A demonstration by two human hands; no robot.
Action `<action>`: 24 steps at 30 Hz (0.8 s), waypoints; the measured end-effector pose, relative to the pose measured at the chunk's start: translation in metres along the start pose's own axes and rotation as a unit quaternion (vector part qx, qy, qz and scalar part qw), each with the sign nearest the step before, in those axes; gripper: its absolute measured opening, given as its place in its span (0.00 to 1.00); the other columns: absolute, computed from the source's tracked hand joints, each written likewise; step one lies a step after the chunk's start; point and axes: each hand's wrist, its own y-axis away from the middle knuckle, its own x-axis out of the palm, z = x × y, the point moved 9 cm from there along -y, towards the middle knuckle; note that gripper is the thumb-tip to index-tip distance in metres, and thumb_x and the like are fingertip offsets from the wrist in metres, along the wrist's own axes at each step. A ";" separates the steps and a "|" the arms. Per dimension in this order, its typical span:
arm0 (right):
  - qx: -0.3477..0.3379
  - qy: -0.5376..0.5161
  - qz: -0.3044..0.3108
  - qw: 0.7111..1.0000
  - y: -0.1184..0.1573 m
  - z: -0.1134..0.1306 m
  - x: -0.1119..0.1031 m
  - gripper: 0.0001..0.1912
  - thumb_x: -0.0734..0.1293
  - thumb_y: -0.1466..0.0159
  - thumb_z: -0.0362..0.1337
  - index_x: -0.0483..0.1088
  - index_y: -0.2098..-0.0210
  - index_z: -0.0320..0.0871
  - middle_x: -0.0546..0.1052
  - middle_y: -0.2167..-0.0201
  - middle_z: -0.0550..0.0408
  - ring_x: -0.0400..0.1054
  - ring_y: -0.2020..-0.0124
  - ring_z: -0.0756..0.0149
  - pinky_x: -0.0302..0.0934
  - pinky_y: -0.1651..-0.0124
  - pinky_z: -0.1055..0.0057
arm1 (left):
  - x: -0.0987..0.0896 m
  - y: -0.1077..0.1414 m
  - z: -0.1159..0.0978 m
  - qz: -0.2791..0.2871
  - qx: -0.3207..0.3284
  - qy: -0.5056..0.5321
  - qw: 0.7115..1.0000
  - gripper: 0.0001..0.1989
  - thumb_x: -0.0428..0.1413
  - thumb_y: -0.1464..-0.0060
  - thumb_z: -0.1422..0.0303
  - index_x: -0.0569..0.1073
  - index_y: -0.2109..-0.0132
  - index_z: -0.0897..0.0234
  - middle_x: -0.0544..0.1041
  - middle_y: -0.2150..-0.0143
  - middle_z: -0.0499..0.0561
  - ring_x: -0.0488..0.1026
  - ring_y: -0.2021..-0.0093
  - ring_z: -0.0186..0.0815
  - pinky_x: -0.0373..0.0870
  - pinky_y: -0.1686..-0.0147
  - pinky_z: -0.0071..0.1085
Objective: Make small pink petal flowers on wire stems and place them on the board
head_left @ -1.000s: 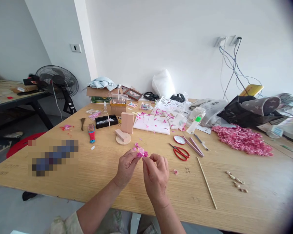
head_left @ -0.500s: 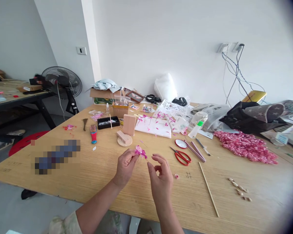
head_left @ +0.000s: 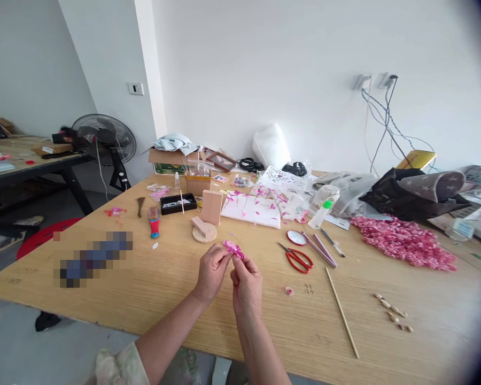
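Observation:
Over the table, a small pink and magenta artificial flower [head_left: 233, 248] is pinched between my two hands. My left hand [head_left: 213, 271] has thumb and forefinger closed on its left side. Thumb and fingertips of my right hand [head_left: 247, 283] press together at its lower right edge, and the fingers hide the flower's underside. Right of my hands lie red-handled scissors [head_left: 299, 261], a small roll of thread or tape [head_left: 289, 291] and a pair of pinkish tweezers [head_left: 324, 250]. Just beyond the hands, wooden blocks [head_left: 211, 207] stand by a round wooden disc [head_left: 204, 232].
A white foam block [head_left: 251, 211] bears several pink flower stems. Toward the right are a pink heap of beads or petals [head_left: 404, 243], a wooden stick [head_left: 342, 313] and a glue bottle [head_left: 320, 215]. A brush [head_left: 154, 222] and a black tray [head_left: 178, 203] lie left of centre.
My right hand has moved left and its spread fingers have closed at the flower. My left hand keeps its pinch, shifted slightly right.

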 end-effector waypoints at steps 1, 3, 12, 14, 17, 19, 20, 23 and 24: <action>-0.003 -0.001 -0.009 1.000 -0.002 -0.001 -0.001 0.10 0.71 0.56 0.37 0.69 0.75 0.38 0.63 0.82 0.64 0.42 0.85 0.83 0.36 0.84 0.79 | 0.001 -0.001 -0.001 0.003 0.009 -0.015 1.000 0.07 0.49 0.48 0.74 0.71 0.69 0.67 0.70 0.71 0.50 0.68 0.68 0.32 0.66 0.68 0.27; -0.006 0.001 -0.024 1.000 -0.007 -0.002 -0.005 0.11 0.71 0.57 0.37 0.70 0.75 0.38 0.62 0.83 0.64 0.41 0.86 0.83 0.34 0.84 0.79 | 0.004 -0.002 -0.003 0.010 0.026 -0.045 0.999 0.07 0.49 0.48 0.74 0.72 0.70 0.67 0.70 0.73 0.50 0.68 0.70 0.31 0.66 0.70 0.27; 0.017 0.015 -0.057 0.998 -0.018 -0.011 -0.021 0.12 0.71 0.58 0.37 0.70 0.75 0.37 0.61 0.84 0.65 0.40 0.87 0.84 0.33 0.85 0.79 | 0.028 0.003 -0.001 0.077 0.100 -0.153 0.980 0.12 0.43 0.45 0.76 0.70 0.62 0.65 0.71 0.65 0.52 0.69 0.61 0.34 0.68 0.61 0.31; 0.020 0.014 -0.058 0.998 -0.021 -0.011 -0.023 0.12 0.71 0.58 0.36 0.70 0.76 0.37 0.61 0.84 0.65 0.41 0.87 0.84 0.33 0.85 0.79 | 0.034 0.005 0.002 0.102 0.098 -0.177 0.974 0.13 0.42 0.45 0.76 0.70 0.59 0.65 0.71 0.63 0.53 0.68 0.58 0.35 0.67 0.57 0.34; 0.030 0.008 -0.064 0.997 -0.023 -0.011 -0.024 0.11 0.71 0.59 0.36 0.68 0.77 0.37 0.59 0.86 0.66 0.40 0.87 0.84 0.32 0.86 0.79 | 0.039 0.006 0.007 0.125 0.085 -0.205 0.967 0.13 0.42 0.44 0.76 0.69 0.58 0.65 0.71 0.63 0.53 0.68 0.59 0.35 0.66 0.55 0.36; 0.034 -0.004 -0.068 0.997 -0.023 -0.011 -0.025 0.11 0.71 0.59 0.36 0.68 0.78 0.37 0.58 0.87 0.67 0.40 0.88 0.84 0.32 0.86 0.79 | 0.041 0.005 0.007 0.133 0.077 -0.205 0.967 0.13 0.41 0.44 0.76 0.69 0.58 0.64 0.71 0.64 0.52 0.68 0.60 0.35 0.65 0.55 0.37; 0.034 -0.012 -0.069 0.997 -0.023 -0.011 -0.025 0.12 0.71 0.60 0.35 0.67 0.78 0.37 0.58 0.86 0.67 0.41 0.88 0.84 0.33 0.86 0.79 | 0.041 0.004 0.006 0.137 0.074 -0.200 0.967 0.13 0.42 0.44 0.75 0.69 0.59 0.64 0.71 0.64 0.52 0.69 0.60 0.35 0.65 0.55 0.36; 0.033 -0.037 -0.071 0.996 -0.023 -0.011 -0.025 0.12 0.71 0.60 0.35 0.66 0.78 0.37 0.57 0.87 0.68 0.41 0.88 0.84 0.33 0.86 0.79 | 0.044 0.002 0.004 0.148 0.071 -0.176 0.971 0.12 0.43 0.45 0.75 0.69 0.58 0.63 0.72 0.63 0.52 0.69 0.59 0.35 0.65 0.56 0.35; 0.034 -0.043 -0.071 0.996 -0.023 -0.011 -0.025 0.12 0.71 0.60 0.35 0.65 0.78 0.37 0.56 0.87 0.68 0.40 0.88 0.84 0.33 0.86 0.79 | 0.045 0.001 0.004 0.153 0.070 -0.171 0.971 0.12 0.43 0.45 0.75 0.69 0.59 0.63 0.72 0.63 0.52 0.69 0.59 0.35 0.65 0.56 0.35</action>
